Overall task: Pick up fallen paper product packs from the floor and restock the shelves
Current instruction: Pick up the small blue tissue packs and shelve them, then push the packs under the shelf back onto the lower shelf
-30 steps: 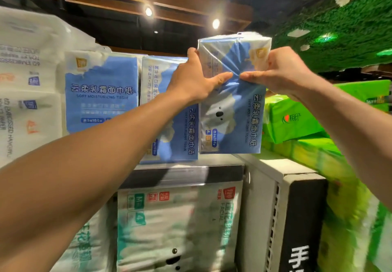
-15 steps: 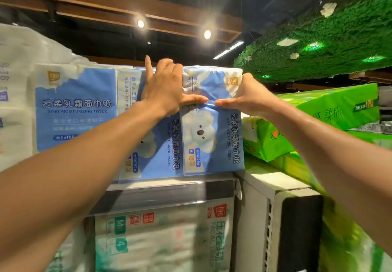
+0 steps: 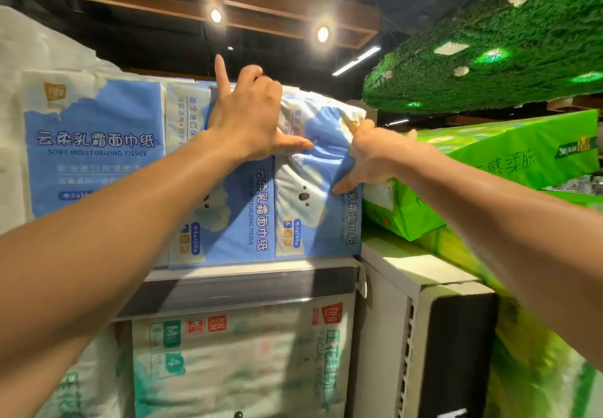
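Note:
A blue tissue pack with a white bear (image 3: 313, 215) stands upright at the right end of the top shelf (image 3: 248, 284), its base on the shelf board. My left hand (image 3: 248, 117) holds its upper left corner, fingers curled over the top and thumb flat on the front. My right hand (image 3: 375, 153) grips its upper right edge, thumb pressing the front and wrinkling the wrapper. An identical pack (image 3: 238, 218) stands touching it on the left, partly hidden by my left forearm.
A wider blue pack (image 3: 94, 143) and white packs (image 3: 13, 143) fill the shelf to the left. Green packs (image 3: 509, 153) lie stacked to the right on a white and black end panel (image 3: 456, 336). Pale facial tissue packs (image 3: 244, 362) fill the shelf below.
The bear pack came down from in the air and went back onto the shelf beside its twin. Both hands followed it, the left sliding up over its top.

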